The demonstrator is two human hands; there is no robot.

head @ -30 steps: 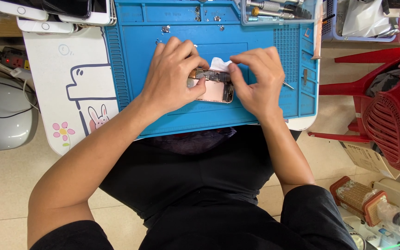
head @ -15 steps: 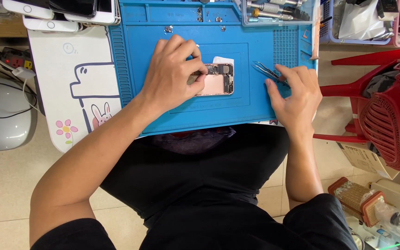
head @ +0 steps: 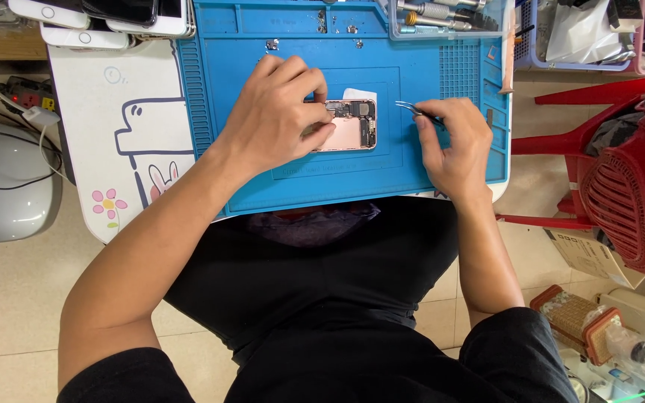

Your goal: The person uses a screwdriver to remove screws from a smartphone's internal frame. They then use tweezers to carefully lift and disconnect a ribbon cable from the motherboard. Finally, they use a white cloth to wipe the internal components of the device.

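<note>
1. At the middle of the blue repair mat lies the opened phone, back shell up with its inner parts showing; I take it as my landmark
2. My left hand covers the left end of the phone, fingers curled down and pressing on its edge, as I judge it to keep the shell from sliding on the mat
3. My right hand rests on the mat just right of the phone, closed around thin metal tweezers; their tips point toward the phone but stop short of it, not touching
4. A small white scrap lies touching the far edge of the phone
5. Beyond the phone, at the far right corner of the mat, a clear tray of screwdrivers sits near the tool hand
6. Far left of the phone, several other phones are stacked on the white worktop
7. Well right of the phone, off the worktop, stands a red plastic chair
</note>
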